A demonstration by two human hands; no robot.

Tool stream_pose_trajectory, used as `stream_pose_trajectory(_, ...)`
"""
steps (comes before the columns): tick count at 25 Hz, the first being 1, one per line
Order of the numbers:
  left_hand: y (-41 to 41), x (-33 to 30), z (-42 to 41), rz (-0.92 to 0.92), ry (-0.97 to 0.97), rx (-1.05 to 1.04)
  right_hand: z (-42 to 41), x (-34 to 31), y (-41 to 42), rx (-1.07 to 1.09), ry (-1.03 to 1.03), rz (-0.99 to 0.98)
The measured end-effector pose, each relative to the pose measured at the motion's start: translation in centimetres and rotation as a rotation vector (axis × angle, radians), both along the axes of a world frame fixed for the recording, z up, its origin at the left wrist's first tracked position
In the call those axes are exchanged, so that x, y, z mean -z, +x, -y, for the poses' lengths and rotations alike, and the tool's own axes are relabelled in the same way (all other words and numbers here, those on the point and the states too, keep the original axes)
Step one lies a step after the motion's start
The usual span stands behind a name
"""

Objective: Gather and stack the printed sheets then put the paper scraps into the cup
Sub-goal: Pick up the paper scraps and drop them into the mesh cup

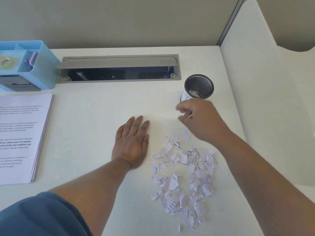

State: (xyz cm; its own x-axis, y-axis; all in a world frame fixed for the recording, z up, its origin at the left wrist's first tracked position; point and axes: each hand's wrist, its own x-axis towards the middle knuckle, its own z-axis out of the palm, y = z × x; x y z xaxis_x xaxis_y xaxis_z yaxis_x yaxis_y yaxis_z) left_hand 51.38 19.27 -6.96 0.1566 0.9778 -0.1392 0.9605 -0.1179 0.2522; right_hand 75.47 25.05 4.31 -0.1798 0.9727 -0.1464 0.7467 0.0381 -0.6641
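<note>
Printed sheets (22,137) sit stacked at the desk's (102,103) left edge, below a blue organiser (29,65). Left hand (132,143) lies flat, fingers straight, holding nothing, just left of the paper scraps (185,181). Right hand (201,120) hovers btwn scraps & mesh cup (199,86), fingers curled; blurred, can't tell if it holds anything. A few scraps already in cup.

A blue desk organiser (29,65) holding a tape roll (4,61) stands beside an open grey cable hatch (119,68)
</note>
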Motion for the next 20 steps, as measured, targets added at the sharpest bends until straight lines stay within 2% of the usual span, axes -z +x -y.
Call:
stream_pose_trajectory(2,0.0,-0.1,0.0,0.000,0.004,0.002,2.1,1.2,-0.2,-0.144,-0.178,0.154)
stream_pose_trajectory(4,0.1,-0.1,0.0,-0.006,0.006,0.003,4.1,2.0,-0.1,-0.231,-0.265,0.295)
stream_pose_trajectory(8,0.1,-0.1,0.1,-0.015,0.003,0.002,7.3,3.3,0.1,-0.220,-0.324,0.410)
stream_pose_trajectory(17,0.2,-0.1,0.1,-0.019,-0.003,-0.004,8.5,5.0,0.5,-0.133,-0.269,0.268)
stream_pose_trajectory(20,0.1,-0.1,0.0,-0.013,-0.006,-0.005,7.7,3.9,0.9,-0.024,-0.243,0.135)
